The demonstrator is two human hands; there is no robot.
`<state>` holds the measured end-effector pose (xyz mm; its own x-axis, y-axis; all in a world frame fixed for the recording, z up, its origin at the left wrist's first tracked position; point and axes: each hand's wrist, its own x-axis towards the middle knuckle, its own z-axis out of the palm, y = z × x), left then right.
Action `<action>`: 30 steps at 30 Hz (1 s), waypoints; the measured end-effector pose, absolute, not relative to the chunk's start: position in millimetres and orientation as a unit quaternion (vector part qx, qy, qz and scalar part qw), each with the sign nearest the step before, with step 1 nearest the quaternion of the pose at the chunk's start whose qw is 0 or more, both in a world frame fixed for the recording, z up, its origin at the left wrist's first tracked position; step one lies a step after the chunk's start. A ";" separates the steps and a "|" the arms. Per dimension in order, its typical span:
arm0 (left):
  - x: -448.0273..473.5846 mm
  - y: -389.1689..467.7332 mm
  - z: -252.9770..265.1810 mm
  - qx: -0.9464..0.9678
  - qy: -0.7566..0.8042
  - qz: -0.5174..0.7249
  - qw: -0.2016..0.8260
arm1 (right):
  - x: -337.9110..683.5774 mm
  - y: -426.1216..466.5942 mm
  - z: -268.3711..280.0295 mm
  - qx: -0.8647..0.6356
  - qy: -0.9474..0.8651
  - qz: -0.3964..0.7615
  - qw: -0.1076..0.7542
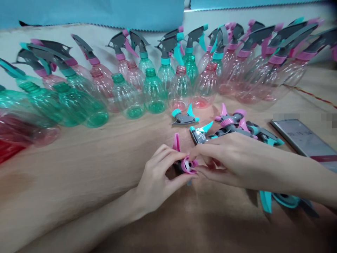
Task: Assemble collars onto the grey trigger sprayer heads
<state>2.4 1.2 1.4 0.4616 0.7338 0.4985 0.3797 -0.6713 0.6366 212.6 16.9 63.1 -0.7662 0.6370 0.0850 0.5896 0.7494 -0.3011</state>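
Note:
My left hand [155, 177] is closed around a grey and pink trigger spray head [187, 165]. Its pink collar faces me, with a white inside and a dark hole showing, and its pink trigger points up. My right hand [223, 158] reaches in from the right, thumb and fingers pinched at the collar's right edge. What lies between those right fingertips is too small to make out. Beyond my right hand lie loose spray heads with turquoise parts [201, 133] and pink parts [231, 121]. Another turquoise spray head [285, 200] rests partly hidden under my right forearm.
Open green bottles [154, 93] and pink bottles [180, 88] stand along the back, several bottles with spray heads [165, 52] behind them. Green bottles [79, 105] lean at the left beside red plastic [10, 151]. A phone [308, 140] and a twisted wire [313, 95] lie at right.

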 end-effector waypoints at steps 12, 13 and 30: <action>1.5 3.3 0.7 0.827 0.342 0.391 0.215 | 205.8 15.6 43.2 -0.349 -0.920 0.121 0.135; 1.8 3.3 0.8 0.828 0.340 0.391 0.216 | 205.3 15.4 42.7 -0.348 -0.919 0.122 0.138; 2.7 3.3 1.6 0.820 0.354 0.395 0.214 | 209.8 12.9 44.1 -0.345 -0.926 0.091 0.123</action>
<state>2.7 3.3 1.6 0.4375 0.7492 0.4974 0.4110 -0.6585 0.6304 209.8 12.9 44.1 -0.7322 0.6608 0.1651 0.6162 0.7460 -0.2528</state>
